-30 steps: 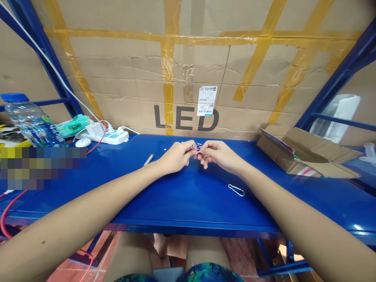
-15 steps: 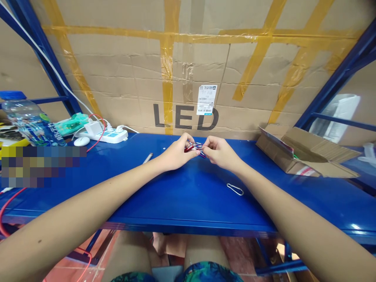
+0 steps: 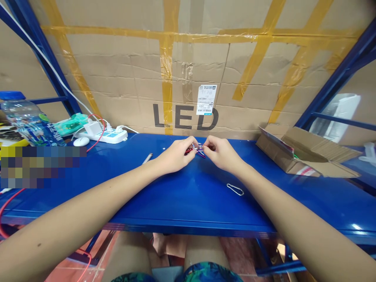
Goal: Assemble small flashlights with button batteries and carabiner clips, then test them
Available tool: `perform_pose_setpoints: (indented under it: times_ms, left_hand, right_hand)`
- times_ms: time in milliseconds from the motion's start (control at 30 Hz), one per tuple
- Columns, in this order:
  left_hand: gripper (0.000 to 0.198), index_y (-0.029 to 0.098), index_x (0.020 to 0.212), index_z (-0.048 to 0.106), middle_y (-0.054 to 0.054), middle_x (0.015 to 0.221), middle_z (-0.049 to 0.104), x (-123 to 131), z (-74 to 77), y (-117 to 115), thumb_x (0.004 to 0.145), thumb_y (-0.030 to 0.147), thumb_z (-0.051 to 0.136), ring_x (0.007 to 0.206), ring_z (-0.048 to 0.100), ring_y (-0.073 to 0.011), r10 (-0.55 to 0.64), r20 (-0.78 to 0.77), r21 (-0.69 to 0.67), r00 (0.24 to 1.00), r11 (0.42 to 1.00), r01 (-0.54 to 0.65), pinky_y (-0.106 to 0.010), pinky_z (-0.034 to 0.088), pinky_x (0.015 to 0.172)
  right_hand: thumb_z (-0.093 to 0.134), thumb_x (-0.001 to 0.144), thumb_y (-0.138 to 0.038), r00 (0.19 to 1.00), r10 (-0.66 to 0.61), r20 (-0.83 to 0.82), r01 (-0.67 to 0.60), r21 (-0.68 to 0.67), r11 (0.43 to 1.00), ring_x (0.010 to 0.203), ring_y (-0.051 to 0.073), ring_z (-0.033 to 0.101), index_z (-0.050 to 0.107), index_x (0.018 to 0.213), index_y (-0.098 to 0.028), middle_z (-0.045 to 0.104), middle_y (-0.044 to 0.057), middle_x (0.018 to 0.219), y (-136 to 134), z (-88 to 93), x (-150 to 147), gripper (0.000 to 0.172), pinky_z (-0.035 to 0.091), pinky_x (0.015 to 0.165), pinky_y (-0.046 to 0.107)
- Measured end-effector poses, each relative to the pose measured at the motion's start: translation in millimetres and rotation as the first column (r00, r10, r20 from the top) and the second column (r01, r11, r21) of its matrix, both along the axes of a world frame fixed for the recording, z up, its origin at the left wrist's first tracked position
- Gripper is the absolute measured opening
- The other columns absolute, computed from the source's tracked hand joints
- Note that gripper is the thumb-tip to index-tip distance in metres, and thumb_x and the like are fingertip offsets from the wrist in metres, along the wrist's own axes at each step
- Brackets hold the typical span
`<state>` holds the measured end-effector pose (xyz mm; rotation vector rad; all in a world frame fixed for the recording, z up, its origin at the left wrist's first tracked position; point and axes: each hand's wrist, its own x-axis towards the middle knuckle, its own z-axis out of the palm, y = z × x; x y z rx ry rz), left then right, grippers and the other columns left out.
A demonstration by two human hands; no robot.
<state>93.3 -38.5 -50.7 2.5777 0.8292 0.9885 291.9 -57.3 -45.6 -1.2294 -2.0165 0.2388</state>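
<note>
Above the blue tabletop (image 3: 182, 196), my left hand (image 3: 178, 157) pinches a small bundle of shiny red, silver and purple metal pieces (image 3: 201, 150). Fingers hide much of the bundle, so its exact kind cannot be made out. My right hand (image 3: 221, 153) is closed, thumb and forefinger pinching the bundle's right end. A silver carabiner (image 3: 235, 189) lies on the table, nearer to me and below my right hand. To the left of my left hand lies a thin pale stick-like thing (image 3: 147, 158), partly behind my forearm.
An opened cardboard box (image 3: 305, 156) stands at the right. On the left are a white power strip (image 3: 114, 136) with plugs and cables, a white mouse-like object (image 3: 81, 141) and a water bottle (image 3: 32, 121). A large taped carton (image 3: 132, 78) rises behind the table.
My left thumb and fingers have shifted slightly on the bundle, covering more of its red part. My right hand has barely moved. The carabiner lies where it was.
</note>
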Motion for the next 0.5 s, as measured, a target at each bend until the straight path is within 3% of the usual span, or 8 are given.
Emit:
perform_pose_setpoints:
  times_ms: [333,500]
  left_hand:
    - [0.012,0.019,0.101,0.057,-0.004,0.089,0.067,0.2,-2.7,2.6,0.091,0.02,0.052,0.08,0.061,-0.0182,0.075,-0.061,0.047,0.995,0.996,-0.072,-0.031,0.045,0.072]
    - [0.012,0.019,0.099,0.06,-0.004,0.092,0.069,-4.3,-1.8,11.4,0.09,0.025,0.055,0.082,0.062,-0.0183,0.084,0.009,-0.047,0.996,0.995,-0.083,-0.032,0.046,0.074]
  right_hand:
    - [0.051,0.086,-0.02,0.999,0.013,0.048,-0.016,0.048,0.999,0.061,0.015,0.051,0.052,0.072,-0.02,0.062,0.002,0.068,-3.2,0.9,-2.6,0.014,0.035,0.06,0.029]
    - [0.05,0.087,-0.021,0.997,0.018,-0.07,-0.025,-0.101,0.995,0.059,0.015,0.054,0.051,0.076,-0.021,0.062,0.002,0.067,1.0,-0.5,0.8,0.012,0.04,0.056,0.028]
